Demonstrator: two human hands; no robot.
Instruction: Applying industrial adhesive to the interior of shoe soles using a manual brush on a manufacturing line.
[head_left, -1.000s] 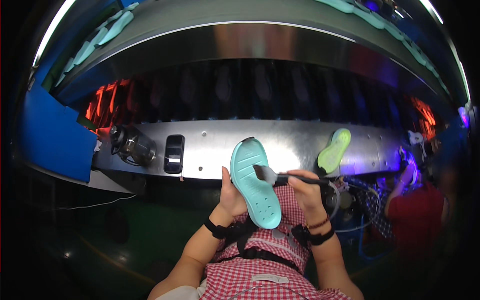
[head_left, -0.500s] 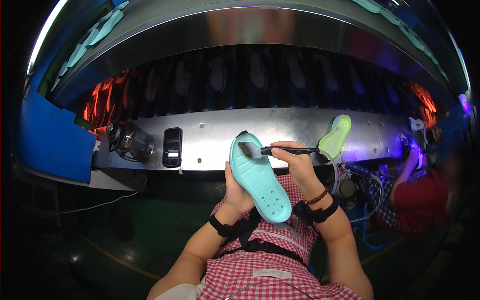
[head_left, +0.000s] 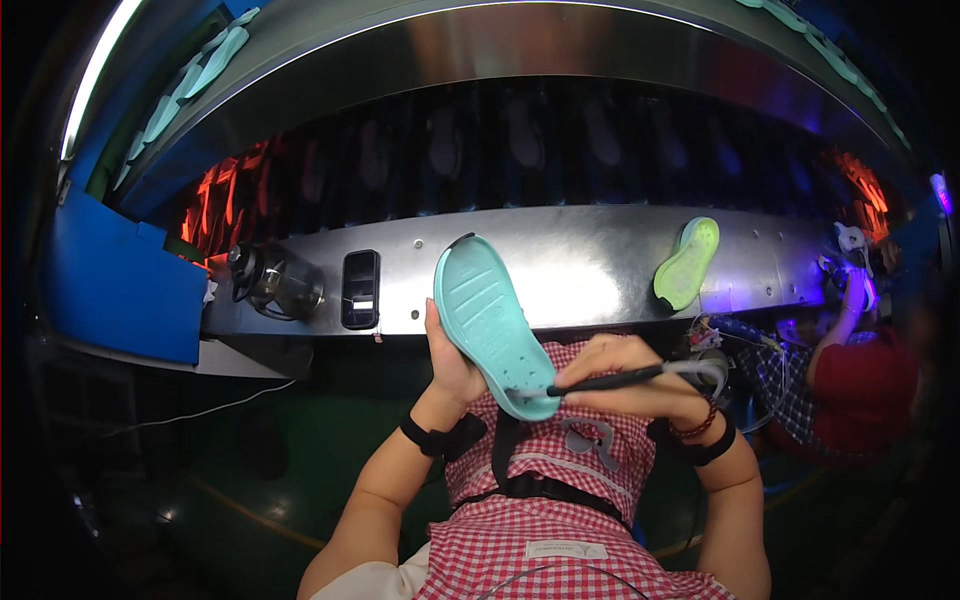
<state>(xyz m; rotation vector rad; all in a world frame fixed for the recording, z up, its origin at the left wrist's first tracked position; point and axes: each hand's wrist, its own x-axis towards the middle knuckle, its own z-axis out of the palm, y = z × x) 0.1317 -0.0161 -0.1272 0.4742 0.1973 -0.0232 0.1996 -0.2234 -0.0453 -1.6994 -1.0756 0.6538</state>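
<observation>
A teal foam shoe sole (head_left: 490, 305) is tilted in front of me, over the near edge of the metal bench. My left hand (head_left: 455, 365) grips its left side, the thumb along the edge. Closed round the black handle of a brush (head_left: 612, 381) is my right hand (head_left: 635, 372). The brush tip lies on the sole's near end, among its small holes; the bristles are partly hidden and blurred. A clear tube runs from the back of the handle. On the bench to the right lies a yellow-green sole (head_left: 687, 265) with a pale blue rim.
On the metal bench (head_left: 570, 255) stand a dark glass jug (head_left: 275, 282) and a black rectangular case (head_left: 361, 290). Beyond runs a dark conveyor (head_left: 480, 150) carrying soles, with red glowing ends. A co-worker in red (head_left: 865, 395) sits at the right. More teal soles (head_left: 215, 65) lie on the upper shelf.
The brush has moved from the sole's far end down to its near, holed end. My left hand and the sole have shifted slightly left and away from me.
</observation>
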